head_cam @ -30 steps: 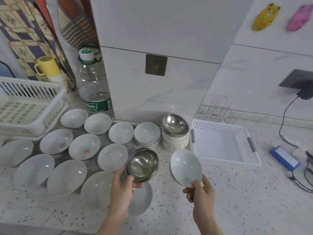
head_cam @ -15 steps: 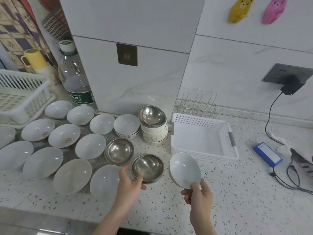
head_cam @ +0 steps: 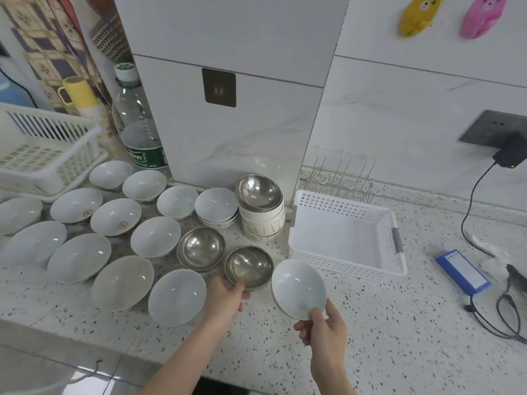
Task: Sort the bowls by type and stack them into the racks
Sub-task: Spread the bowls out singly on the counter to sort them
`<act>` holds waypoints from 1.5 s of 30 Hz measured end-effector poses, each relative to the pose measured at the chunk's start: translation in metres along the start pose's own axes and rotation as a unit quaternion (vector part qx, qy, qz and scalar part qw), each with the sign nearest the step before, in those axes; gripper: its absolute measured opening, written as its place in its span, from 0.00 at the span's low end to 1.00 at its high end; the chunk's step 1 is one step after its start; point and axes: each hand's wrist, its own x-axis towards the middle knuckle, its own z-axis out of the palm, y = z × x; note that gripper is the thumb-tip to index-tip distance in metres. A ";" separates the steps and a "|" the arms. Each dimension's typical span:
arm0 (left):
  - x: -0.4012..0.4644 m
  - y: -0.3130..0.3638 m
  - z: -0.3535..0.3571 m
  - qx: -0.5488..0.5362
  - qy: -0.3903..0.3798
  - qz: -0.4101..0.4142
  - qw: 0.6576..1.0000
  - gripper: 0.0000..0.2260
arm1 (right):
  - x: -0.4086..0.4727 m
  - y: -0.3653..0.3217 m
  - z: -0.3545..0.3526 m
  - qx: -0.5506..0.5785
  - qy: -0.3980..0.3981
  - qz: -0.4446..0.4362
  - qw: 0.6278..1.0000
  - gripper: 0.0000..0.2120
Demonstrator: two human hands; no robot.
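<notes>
Bowls covered the speckled counter (head_cam: 370,323): the left hand (head_cam: 225,299) gripped a round steel bowl (head_cam: 249,266) (shiny, dented-looking) near the front edge, while the right hand (head_cam: 325,332) pinched a smooth white bowl (head_cam: 298,287).

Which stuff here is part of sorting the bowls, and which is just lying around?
Part of the job: steel bowl in left hand; white bowl in right hand; white basket; wire rack.

Lying about: water bottle; yellow mug; blue box; charger.
</notes>
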 end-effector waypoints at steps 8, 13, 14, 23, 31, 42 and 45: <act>0.015 0.002 0.007 -0.023 0.016 -0.032 0.999 0.10 | 0.007 0.001 0.002 -0.001 -0.011 -0.003 1.000 0.22; 0.019 0.002 0.008 -0.053 0.014 -0.054 0.997 0.13 | 0.009 0.004 0.001 -0.007 -0.018 -0.002 1.000 0.23; 0.019 0.002 0.008 -0.063 0.008 -0.059 0.996 0.14 | 0.009 0.004 0.001 -0.009 -0.020 0.000 1.000 0.22; 0.005 0.009 -0.012 0.025 -0.051 -0.065 0.996 0.14 | 0.006 0.010 0.006 -0.041 -0.032 0.002 0.999 0.24; -0.020 0.008 -0.071 0.150 -0.073 -0.018 0.986 0.08 | -0.008 0.024 0.029 -0.085 -0.086 0.010 0.993 0.28; -0.015 0.017 -0.109 0.156 -0.062 -0.016 0.986 0.09 | -0.026 0.046 0.062 -0.149 -0.134 0.032 0.979 0.28; -0.011 0.019 -0.117 0.146 -0.058 -0.015 0.987 0.08 | -0.025 0.048 0.067 -0.161 -0.130 0.035 0.978 0.28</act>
